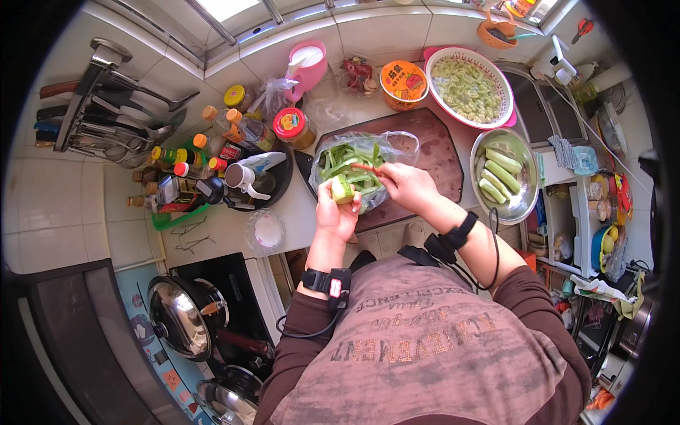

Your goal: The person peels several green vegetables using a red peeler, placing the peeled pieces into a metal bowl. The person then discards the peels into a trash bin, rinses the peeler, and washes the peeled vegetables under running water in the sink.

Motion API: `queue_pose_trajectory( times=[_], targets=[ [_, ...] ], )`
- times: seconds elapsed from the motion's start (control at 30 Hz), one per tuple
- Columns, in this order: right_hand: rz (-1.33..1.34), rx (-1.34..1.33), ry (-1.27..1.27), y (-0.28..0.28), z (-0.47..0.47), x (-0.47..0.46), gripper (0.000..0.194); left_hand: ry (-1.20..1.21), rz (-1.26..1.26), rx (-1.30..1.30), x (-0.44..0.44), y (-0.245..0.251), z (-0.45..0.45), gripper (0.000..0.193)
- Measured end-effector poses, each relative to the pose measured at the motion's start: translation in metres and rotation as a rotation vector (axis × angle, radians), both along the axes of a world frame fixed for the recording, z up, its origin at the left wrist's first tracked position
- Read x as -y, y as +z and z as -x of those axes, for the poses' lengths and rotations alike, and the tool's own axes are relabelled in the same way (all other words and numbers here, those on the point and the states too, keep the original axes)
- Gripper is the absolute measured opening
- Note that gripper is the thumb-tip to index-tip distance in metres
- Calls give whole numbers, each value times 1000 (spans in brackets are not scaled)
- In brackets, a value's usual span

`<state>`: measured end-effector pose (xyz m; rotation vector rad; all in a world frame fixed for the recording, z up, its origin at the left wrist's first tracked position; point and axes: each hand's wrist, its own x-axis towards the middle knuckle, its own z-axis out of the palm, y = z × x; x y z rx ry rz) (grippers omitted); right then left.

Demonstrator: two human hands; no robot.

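My left hand (338,215) grips a short piece of partly peeled green gourd (342,189), its pale cut end turned toward me. In my right hand (409,185) is a thin tool with an orange-red handle (365,168), perhaps a peeler; its working end cannot be made out. Both hands are over a clear plastic bag (402,143) full of green peelings (345,158). The bag rests on a dark brown cutting board (425,138). Several peeled pale-green gourds (502,177) lie in a steel bowl (524,204) to my right.
Behind the bowl stand a pink-rimmed colander (507,87) of shredded greens and an orange noodle tub (404,85). Left are a red-lidded jar (293,126), sauce bottles (249,130) and a small glass bowl (265,231). A lidded pan (180,319) sits on the black cooktop (236,287).
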<state>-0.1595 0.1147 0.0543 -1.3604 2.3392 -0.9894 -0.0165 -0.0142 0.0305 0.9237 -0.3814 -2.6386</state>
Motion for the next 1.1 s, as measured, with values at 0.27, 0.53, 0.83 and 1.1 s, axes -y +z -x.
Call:
queue_pose_trajectory(
  times=[0.27, 0.53, 0.83, 1.1],
  targets=[
    [214, 291, 55, 16, -24, 3, 13, 106, 42, 169, -8, -4, 19, 36],
    [176, 104, 109, 7, -21, 8, 14, 79, -24, 177, -18, -1, 16, 44],
    [-227, 208, 157, -23, -3, 30, 24, -74, 27, 22, -18, 20, -7, 32],
    [-130, 126, 38, -16, -11, 23, 20, 51, 103, 19, -7, 14, -13, 42]
  ],
)
